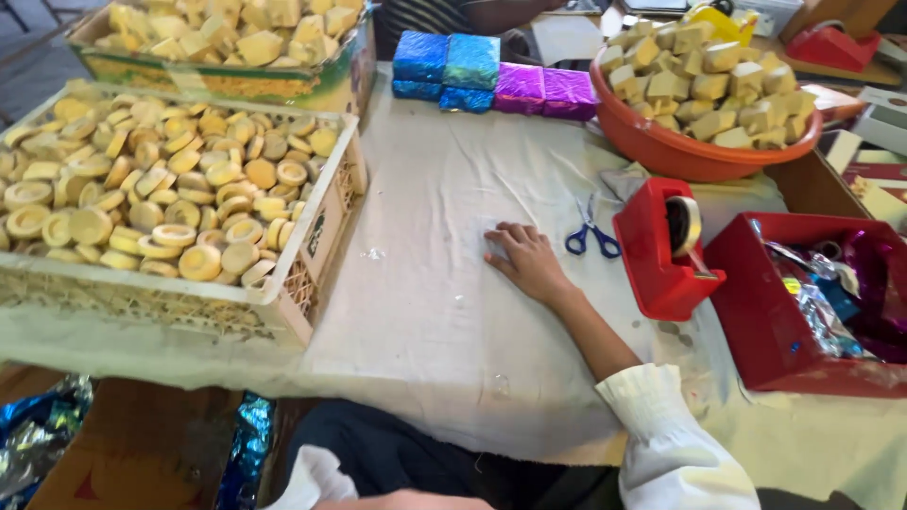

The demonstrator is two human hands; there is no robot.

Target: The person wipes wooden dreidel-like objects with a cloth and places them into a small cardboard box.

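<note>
At frame centre the right hand [529,262] is lying flat and open-fingered on the cloth-covered worktop [425,312], gripping nothing, the left hand staying out of sight, and reaching sideways might be nudging the scissors [590,234] just beside it.

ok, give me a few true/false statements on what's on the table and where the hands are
1. The right hand lies flat on the cloth-covered table. True.
2. The blue-handled scissors are held in that hand. False: they lie on the cloth beside it.
3. The red tape dispenser stands right of the scissors. True.
4. The orange bowl holds round discs. False: it holds yellow blocks; the round discs fill the crate at left.
5. The left hand holds foil. False: only its edge shows, at the frame bottom.
</note>
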